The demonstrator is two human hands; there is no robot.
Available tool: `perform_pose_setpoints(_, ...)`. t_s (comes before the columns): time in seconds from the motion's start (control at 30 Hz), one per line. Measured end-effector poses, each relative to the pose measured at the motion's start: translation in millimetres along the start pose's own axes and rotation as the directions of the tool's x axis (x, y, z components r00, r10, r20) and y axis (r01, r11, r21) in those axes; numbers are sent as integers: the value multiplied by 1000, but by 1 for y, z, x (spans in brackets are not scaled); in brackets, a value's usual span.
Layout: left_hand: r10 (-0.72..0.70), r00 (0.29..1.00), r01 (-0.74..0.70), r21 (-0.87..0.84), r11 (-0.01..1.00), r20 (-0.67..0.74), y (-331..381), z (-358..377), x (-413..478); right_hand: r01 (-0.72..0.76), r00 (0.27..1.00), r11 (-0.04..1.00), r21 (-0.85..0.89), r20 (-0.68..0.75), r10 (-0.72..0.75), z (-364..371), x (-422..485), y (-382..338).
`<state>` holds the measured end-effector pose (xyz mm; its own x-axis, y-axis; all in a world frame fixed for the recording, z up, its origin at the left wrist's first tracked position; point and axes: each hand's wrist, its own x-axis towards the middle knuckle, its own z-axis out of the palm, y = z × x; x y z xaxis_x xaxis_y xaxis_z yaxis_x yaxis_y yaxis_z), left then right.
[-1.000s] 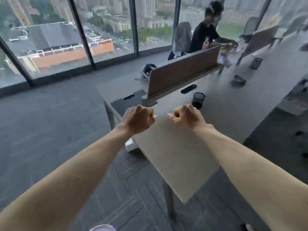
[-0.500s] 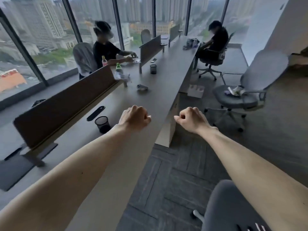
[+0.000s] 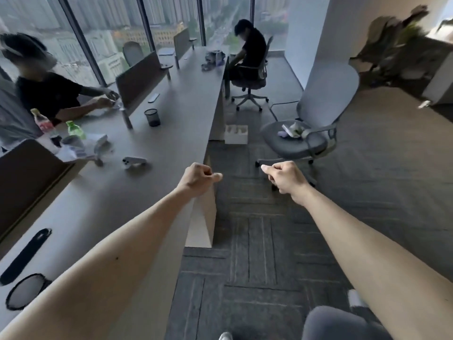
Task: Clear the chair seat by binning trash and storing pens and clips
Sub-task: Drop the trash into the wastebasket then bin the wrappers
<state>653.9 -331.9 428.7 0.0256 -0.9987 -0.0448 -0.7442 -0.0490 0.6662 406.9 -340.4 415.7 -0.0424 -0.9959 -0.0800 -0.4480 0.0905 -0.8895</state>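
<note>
Your left hand (image 3: 198, 179) and right hand (image 3: 285, 176) are both held out as fists, fingers (image 3: 206, 171) curled tight on nothing. The trash (image 3: 293, 130) lies on the grey chair seat (image 3: 294, 147), ahead of your right hand and well apart from it, beside the long counter (image 3: 171, 133).

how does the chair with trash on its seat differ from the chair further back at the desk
The near chair has nobody in it and its seat holds a small pile of trash; the far chair is occupied by a person in black. The near chair stands out on the carpet, apart from the desk; the far chair is drawn up to its edge. Both are swivel chairs on star-shaped bases.
</note>
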Motion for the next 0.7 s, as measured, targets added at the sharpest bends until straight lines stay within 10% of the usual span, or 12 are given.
perform_pose_setpoints(0.7,125,954,-129,-3,992,273,170,169,516,-188,982,981,-45,-34,187,-198,456,88)
